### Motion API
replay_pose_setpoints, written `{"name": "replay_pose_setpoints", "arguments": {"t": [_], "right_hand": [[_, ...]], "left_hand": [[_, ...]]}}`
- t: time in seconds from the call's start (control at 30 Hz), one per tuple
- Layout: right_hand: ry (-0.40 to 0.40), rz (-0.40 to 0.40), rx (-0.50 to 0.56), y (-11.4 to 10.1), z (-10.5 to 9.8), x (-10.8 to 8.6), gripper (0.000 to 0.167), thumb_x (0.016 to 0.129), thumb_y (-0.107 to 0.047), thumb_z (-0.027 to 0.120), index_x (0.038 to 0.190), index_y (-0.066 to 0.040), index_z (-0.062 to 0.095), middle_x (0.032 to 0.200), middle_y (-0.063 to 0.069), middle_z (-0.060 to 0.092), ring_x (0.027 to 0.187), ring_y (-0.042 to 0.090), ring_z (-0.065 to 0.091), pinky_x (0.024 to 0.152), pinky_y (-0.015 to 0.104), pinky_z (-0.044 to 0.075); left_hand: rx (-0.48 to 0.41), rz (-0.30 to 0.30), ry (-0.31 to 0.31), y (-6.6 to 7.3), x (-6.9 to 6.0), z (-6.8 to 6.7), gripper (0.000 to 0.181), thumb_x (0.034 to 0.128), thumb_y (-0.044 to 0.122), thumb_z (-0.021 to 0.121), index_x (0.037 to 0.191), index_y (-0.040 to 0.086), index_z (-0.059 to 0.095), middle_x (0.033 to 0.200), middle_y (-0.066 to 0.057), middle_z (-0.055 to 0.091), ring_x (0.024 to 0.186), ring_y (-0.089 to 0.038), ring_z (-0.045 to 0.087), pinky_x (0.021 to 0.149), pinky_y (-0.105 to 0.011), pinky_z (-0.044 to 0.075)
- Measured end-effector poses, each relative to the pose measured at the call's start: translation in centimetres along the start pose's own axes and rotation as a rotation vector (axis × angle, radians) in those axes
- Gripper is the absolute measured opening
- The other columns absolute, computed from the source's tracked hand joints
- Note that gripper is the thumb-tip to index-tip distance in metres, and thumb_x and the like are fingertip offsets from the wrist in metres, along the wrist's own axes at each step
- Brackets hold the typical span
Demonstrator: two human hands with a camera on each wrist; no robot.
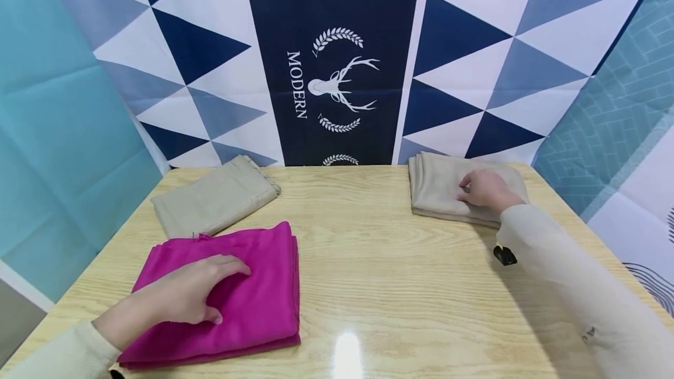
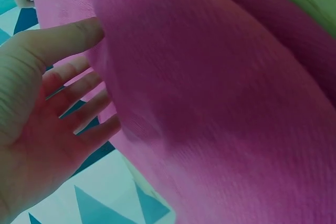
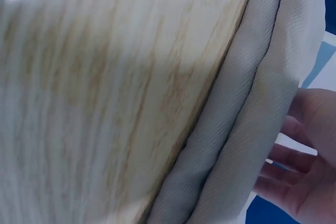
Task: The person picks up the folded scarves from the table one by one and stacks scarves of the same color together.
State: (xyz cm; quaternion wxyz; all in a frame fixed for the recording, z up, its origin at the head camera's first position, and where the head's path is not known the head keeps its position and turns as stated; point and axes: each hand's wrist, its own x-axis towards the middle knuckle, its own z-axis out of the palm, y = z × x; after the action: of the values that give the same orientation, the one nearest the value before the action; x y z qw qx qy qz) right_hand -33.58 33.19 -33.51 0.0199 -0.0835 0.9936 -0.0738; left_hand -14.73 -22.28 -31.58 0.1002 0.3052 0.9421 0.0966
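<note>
A folded magenta cloth lies at the table's left front. Over it is my left hand, thumb spread away from the fingers. In the left wrist view, the slightly bent fingers of the left hand reach the surface of the magenta cloth, with no fold between them. At the back right, my right hand rests on top of a folded beige cloth. The right wrist view shows the loosely bent fingers of the right hand at the layered beige cloth; whether the fingertips press in is hidden.
Another folded beige cloth with a frayed edge lies at the back left, just behind the magenta one. The wood-grain table ends at a patterned backdrop. Blue panels stand along the sides.
</note>
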Motion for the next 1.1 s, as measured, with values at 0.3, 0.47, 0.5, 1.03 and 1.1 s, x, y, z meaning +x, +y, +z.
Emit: {"name": "replay_pose_setpoints", "arguments": {"t": [0.3, 0.47, 0.5, 1.03, 1.1], "right_hand": [[0.012, -0.070, 0.070, 2.7, 0.2, -0.9, 0.046, 0.083, -0.030, 0.073, 0.108, 0.008, 0.067, 0.102, 0.026, 0.068, 0.091, 0.035, 0.063, 0.083, 0.052, 0.051], [0.010, -0.089, 0.051, 3.7, -0.6, -1.5, 0.047, 0.081, -0.031, 0.075, 0.107, 0.007, 0.067, 0.100, 0.025, 0.069, 0.090, 0.034, 0.065, 0.082, 0.051, 0.053], [0.001, -0.078, 0.056, 3.8, -0.8, -1.6, 0.048, 0.081, -0.031, 0.075, 0.108, 0.008, 0.067, 0.101, 0.026, 0.068, 0.090, 0.035, 0.065, 0.083, 0.051, 0.053], [-0.016, 0.345, 0.194, 8.1, -2.7, -4.5, 0.061, 0.080, -0.035, 0.072, 0.108, 0.017, 0.056, 0.105, 0.035, 0.058, 0.086, 0.040, 0.057, 0.059, 0.039, 0.052], [-0.041, 0.369, 0.246, 8.5, -2.6, -4.4, 0.056, 0.081, -0.034, 0.072, 0.100, 0.016, 0.057, 0.096, 0.031, 0.058, 0.080, 0.035, 0.059, 0.058, 0.037, 0.055]], "left_hand": [[-0.041, 0.011, -0.028, 0.2, 0.6, 0.1, 0.071, 0.0633, 0.021, 0.088, 0.127, 0.018, 0.056, 0.130, -0.001, 0.057, 0.125, -0.029, 0.052, 0.102, -0.054, 0.045], [-0.039, 0.017, -0.024, 0.1, 0.7, 0.1, 0.071, 0.0630, 0.019, 0.088, 0.126, 0.018, 0.057, 0.130, -0.001, 0.058, 0.125, -0.029, 0.052, 0.102, -0.054, 0.045], [-0.038, 0.018, -0.022, 0.1, 0.7, 0.0, 0.071, 0.0630, 0.019, 0.088, 0.126, 0.017, 0.057, 0.129, -0.001, 0.058, 0.125, -0.029, 0.052, 0.102, -0.053, 0.045], [-0.037, 0.009, -0.010, 0.1, 0.7, 0.0, 0.070, 0.0638, 0.018, 0.088, 0.126, 0.017, 0.056, 0.130, 0.000, 0.057, 0.125, -0.029, 0.051, 0.102, -0.053, 0.045], [-0.034, 0.010, -0.011, 0.1, 0.7, 0.0, 0.070, 0.0637, 0.018, 0.088, 0.126, 0.017, 0.056, 0.129, 0.000, 0.057, 0.125, -0.029, 0.051, 0.102, -0.053, 0.046]]}}
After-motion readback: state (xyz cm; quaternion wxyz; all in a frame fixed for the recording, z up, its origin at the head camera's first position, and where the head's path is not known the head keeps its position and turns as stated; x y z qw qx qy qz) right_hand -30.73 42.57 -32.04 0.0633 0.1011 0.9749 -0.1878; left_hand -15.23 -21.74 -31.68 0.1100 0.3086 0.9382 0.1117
